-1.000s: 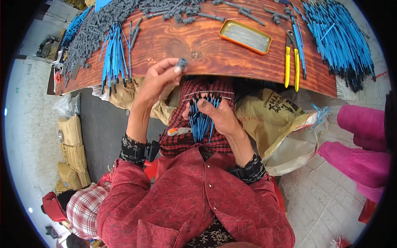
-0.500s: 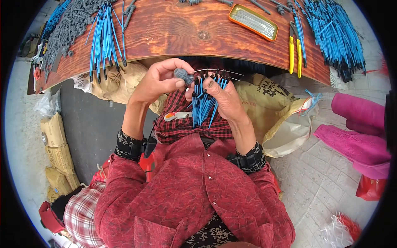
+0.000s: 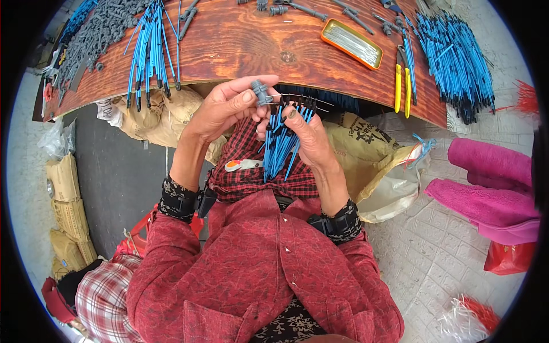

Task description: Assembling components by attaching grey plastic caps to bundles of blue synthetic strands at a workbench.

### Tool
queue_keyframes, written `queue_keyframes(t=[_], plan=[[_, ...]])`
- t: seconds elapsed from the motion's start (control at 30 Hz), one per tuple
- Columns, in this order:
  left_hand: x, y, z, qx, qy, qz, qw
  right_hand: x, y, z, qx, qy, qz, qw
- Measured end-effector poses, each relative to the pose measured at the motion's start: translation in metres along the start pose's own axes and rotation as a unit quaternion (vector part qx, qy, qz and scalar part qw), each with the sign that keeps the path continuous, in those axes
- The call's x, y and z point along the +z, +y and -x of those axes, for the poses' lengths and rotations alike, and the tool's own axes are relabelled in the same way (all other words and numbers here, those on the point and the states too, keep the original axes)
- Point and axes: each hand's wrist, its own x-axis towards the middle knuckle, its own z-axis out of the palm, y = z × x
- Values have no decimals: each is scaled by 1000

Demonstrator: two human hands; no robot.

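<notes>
My left hand (image 3: 220,111) pinches a ribbed grey plastic fitting (image 3: 260,90) between thumb and fingers, just under the table's front edge. In my right hand (image 3: 311,140) is a bundle of thin blue sticks (image 3: 280,150) with black ends, the thumb pressed over their tops. Thin metal wires (image 3: 320,102) run across the black ends and stick out to the right; on the left they reach the fitting. Whether a wire passes through the fitting, I cannot tell. Below the hands, a utility knife (image 3: 245,164) with a pale handle lies on the checked cloth over my lap.
On the wooden table (image 3: 251,54) lie grey fittings (image 3: 106,28), blue sticks (image 3: 150,46), an orange-rimmed tin (image 3: 351,43) of metal pins and yellow-handled pliers (image 3: 403,86). More blue sticks (image 3: 457,63) stand at the right edge. An opened sack (image 3: 394,171) sits right of my lap.
The grey fitting has turned upright and my left fingers have straightened over it. My right hand keeps hold of the blue sticks. The whole view has shifted slightly.
</notes>
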Motion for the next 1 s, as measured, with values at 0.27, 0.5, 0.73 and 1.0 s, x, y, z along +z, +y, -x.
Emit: queue_keyframes(t=[0.27, 0.5, 0.73, 1.0], plan=[[-4, 6, -3, -4, 9, -36, 999, 2, -3, 0, 6, 17, 5, 1000], [0, 8, -8, -2, 36, -53, 998, -1, -6, 2, 18, 24, 17, 999], [5, 3, -12, -14, 69, 4, 998, -2, -6, 5, 17, 28, 33, 999], [1, 1, -9, -9, 87, 38, 995, -2, -5, 6, 23, 29, 30, 999]])
